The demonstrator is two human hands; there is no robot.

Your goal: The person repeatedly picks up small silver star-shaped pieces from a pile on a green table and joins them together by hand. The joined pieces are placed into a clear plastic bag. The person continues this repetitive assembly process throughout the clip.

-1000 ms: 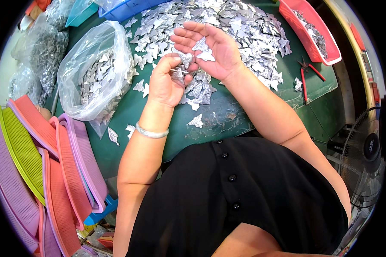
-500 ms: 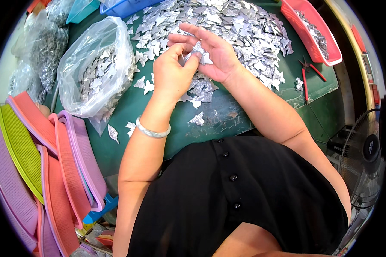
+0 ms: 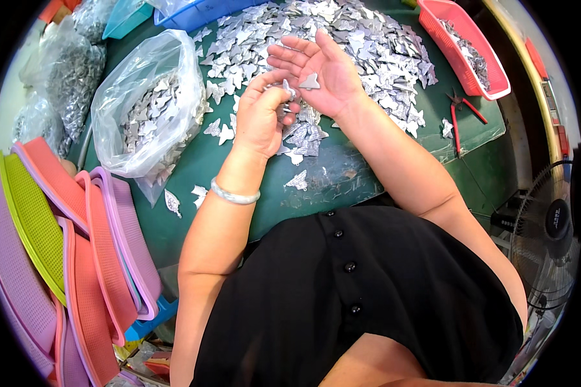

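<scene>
on green table (image 3: 342, 174), w/ metal bits (image 3: 368, 45) heaped

Silver metal pieces (image 3: 342, 39), green table (image 3: 342, 174), red tray (image 3: 461, 48), clear bag (image 3: 145, 103), red-handled pliers (image 3: 461, 116)

The bare green desk (image 3: 368, 174) lies open at six o'clock from the hands, with only stray silver pieces (image 3: 298, 180) scattered there. The big heap of silver pieces (image 3: 368, 39) blocks twelve o'clock, and the clear plastic bag (image 3: 142, 109) stands in the way at nine. At three o'clock red-handled pliers (image 3: 461, 113) lie before the red tray (image 3: 461, 45); stacked coloured baskets (image 3: 77, 245) crowd eight o'clock.
</scene>
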